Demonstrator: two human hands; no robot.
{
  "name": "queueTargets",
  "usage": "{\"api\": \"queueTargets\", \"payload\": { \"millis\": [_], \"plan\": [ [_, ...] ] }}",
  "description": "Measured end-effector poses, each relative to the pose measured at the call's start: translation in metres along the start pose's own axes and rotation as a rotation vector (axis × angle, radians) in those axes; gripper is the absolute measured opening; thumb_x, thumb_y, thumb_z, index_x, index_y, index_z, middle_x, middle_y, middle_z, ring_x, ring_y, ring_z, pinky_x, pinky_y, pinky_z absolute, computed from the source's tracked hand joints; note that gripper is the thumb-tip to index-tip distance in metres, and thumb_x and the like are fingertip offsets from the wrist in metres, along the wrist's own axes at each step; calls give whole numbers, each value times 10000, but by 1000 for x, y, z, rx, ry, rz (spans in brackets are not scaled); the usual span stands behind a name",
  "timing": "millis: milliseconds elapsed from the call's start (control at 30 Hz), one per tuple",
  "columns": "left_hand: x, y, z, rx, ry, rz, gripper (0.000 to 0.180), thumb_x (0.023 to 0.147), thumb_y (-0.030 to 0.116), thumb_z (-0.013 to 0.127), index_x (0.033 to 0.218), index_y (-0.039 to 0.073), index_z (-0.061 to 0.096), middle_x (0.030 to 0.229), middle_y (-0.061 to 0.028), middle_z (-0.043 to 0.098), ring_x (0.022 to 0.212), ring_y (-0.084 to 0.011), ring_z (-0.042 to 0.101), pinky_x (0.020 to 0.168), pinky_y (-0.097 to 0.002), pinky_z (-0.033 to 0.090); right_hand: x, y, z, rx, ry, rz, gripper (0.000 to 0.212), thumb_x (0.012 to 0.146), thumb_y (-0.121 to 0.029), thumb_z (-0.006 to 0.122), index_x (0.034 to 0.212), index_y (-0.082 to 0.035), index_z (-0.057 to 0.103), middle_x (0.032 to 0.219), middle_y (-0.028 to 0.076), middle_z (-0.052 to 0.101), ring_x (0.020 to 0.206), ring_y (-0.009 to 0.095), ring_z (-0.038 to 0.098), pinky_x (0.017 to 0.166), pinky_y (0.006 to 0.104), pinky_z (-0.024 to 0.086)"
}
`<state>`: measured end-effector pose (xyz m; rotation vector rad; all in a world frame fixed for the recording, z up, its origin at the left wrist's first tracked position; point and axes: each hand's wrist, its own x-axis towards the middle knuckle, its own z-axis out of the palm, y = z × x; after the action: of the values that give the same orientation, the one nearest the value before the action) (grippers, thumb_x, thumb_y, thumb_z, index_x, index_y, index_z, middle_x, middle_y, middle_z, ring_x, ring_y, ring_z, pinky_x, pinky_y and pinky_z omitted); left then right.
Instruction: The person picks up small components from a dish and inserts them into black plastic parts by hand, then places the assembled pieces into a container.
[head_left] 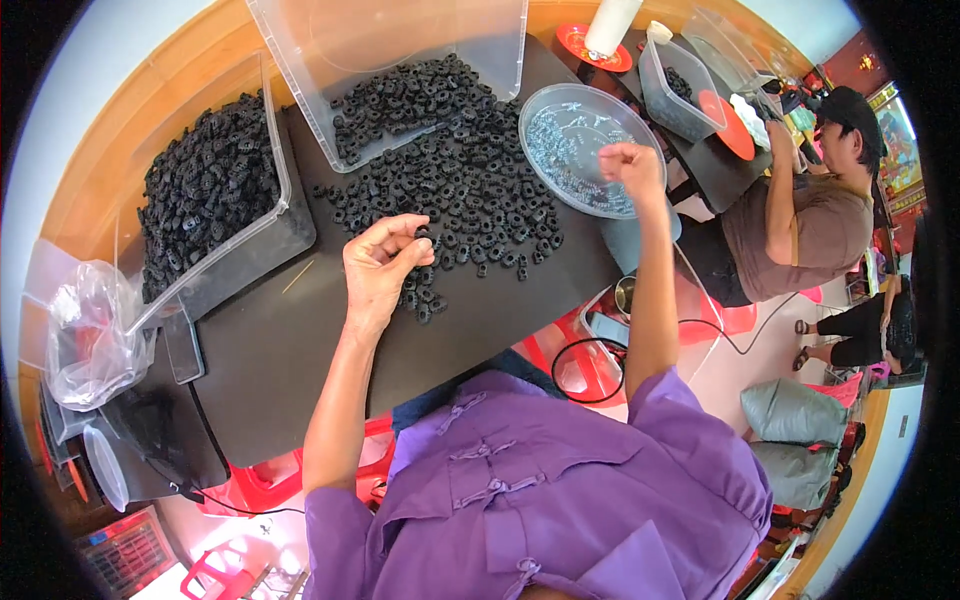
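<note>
My left hand (pixel 380 268) pinches a small black plastic piece (pixel 424 232), which looks like a cord lock part, between thumb and fingers above the dark table. Around and beyond it spreads a heap of similar black pieces (pixel 480 190), some showing holes. My right hand (pixel 632 168) hangs over the near right side of a round translucent basin (pixel 541 100), fingertips drawn together; anything between them is too small to make out. In the basin lie many small silvery bits (pixel 565 140) that look like springs.
A tipped clear bin (pixel 300 60) spills black pieces onto the table (pixel 270 350). At left stand a full tub (pixel 285 215), a plastic bag (pixel 95 340) and a phone (pixel 182 345). A co-worker (pixel 800 220) sits at right by another tub (pixel 680 100).
</note>
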<state>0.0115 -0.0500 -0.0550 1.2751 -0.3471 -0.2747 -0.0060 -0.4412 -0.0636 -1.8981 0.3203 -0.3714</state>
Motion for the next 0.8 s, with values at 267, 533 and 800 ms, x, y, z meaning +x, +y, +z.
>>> {"api": "queueTargets", "payload": {
  "millis": [267,533,800],
  "plan": [
    [-1,-4,1,-1,-4,-33,188,790,-60,652,973,-18,628,783,-49,643,690,-91,610,657,-233,533,-45,-66,52,230,-50,-107,132,761,9,651,890,9,676,775,42,661,695,99,606,678,222,493],
    [-3,-5,3,14,-68,-75,172,776,-68,660,936,-13,631,798,-58,658,706,-95,620,671,-219,524,-108,-100,152,429,-322,-122,117,768,43,665,876,10,632,828,32,639,758,76,598,689,214,499],
    [-5,-5,6,55,-66,-83,146,760,-66,671,892,-14,638,796,-57,663,708,-86,619,655,-218,526,-115,-102,167,134,-200,-333,123,740,31,675,848,6,622,760,72,642,693,120,634,628,244,512]
  ]
}}
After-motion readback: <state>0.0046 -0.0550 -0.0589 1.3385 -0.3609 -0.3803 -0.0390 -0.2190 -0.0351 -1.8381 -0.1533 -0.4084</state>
